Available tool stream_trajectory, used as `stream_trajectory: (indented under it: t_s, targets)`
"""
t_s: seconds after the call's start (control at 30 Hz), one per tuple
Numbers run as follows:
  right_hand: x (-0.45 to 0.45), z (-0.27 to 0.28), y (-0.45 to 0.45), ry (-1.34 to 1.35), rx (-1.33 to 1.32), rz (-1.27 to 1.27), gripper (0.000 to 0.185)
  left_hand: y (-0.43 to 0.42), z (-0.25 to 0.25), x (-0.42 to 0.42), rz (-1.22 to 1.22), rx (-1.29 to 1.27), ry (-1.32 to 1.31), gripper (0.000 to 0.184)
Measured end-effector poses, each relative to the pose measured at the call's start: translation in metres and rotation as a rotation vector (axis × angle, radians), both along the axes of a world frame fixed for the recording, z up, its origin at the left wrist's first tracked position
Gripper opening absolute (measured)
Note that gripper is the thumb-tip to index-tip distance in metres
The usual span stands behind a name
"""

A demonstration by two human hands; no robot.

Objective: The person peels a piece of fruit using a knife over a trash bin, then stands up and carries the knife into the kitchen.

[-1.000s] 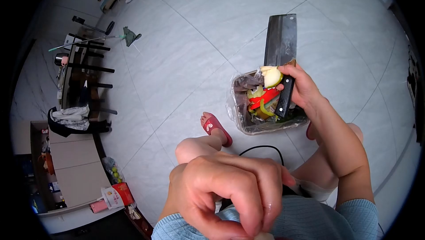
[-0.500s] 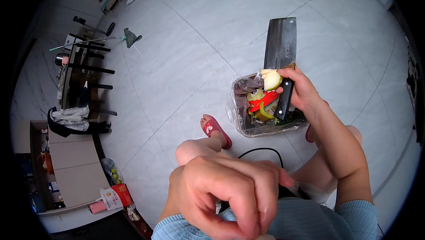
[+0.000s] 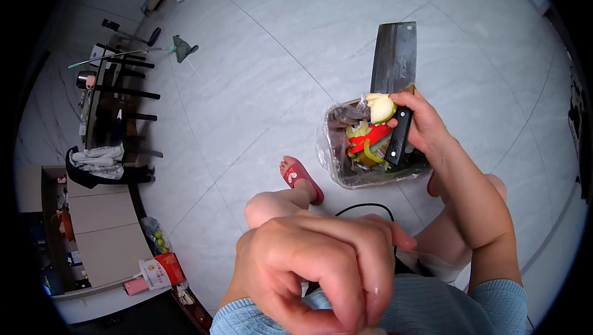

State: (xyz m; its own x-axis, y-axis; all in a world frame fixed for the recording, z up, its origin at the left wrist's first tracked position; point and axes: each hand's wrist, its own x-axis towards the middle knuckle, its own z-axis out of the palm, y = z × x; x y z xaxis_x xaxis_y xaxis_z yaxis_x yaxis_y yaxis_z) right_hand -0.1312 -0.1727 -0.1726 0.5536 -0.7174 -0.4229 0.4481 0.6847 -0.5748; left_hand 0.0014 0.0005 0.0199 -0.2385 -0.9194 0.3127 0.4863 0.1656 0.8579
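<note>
My right hand is closed round the black handle of a cleaver, whose broad steel blade points away from me. The thumb and fingers of that hand also grip a cut piece of pale fruit with green skin, over the bin. Close to the camera, my left hand is bent with its fingertips pinched together at the bottom edge. A sliver of something pale shows beneath those fingertips, too little to name. Below the right hand stands a waste bin lined with clear plastic, holding peelings and red packaging.
My red slipper is on the tiled floor left of the bin. A black cable curves between my legs. Along the left are a table with chairs, a cabinet, a bag of green fruit and a red box.
The view has shifted slightly. My right hand keeps the cleaver and fruit over the bin, and my left hand stays pinched near the camera, a little farther right and lower at the fingertips.
</note>
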Motion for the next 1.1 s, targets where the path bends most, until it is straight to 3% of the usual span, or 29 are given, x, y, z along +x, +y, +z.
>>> stream_trajectory:
  t_s: [0.27, 0.37, 0.47, 0.6, 0.67, 1.1]
  targets:
    - [0.0, -0.001, 0.001, 0.015, 0.029, -0.014, 0.021, 0.0, -0.003, 0.001, -0.04, 0.046, 0.008, 0.02]
    - [0.001, -0.002, 0.0, 0.011, 0.019, -0.016, 0.022, -0.004, -0.013, -0.002, 0.047, -0.123, 0.152, 0.01]
    - [0.001, 0.0, 0.001, -0.003, 0.024, -0.007, 0.023, -0.003, -0.009, 0.003, 0.021, -0.006, 0.049, 0.009]
    - [0.0, -0.001, 0.001, -0.003, 0.009, -0.007, 0.023, -0.014, -0.024, 0.005, 0.171, 0.068, 0.094, 0.015]
    - [0.0, 0.0, 0.001, -0.012, 0.04, 0.006, 0.024, -0.019, -0.024, -0.002, 0.365, 0.206, 0.045, 0.014]
    - [0.0, -0.003, 0.002, -0.025, 0.026, -0.023, 0.025, -0.025, -0.026, 0.001, 0.399, 0.309, -0.007, 0.011]
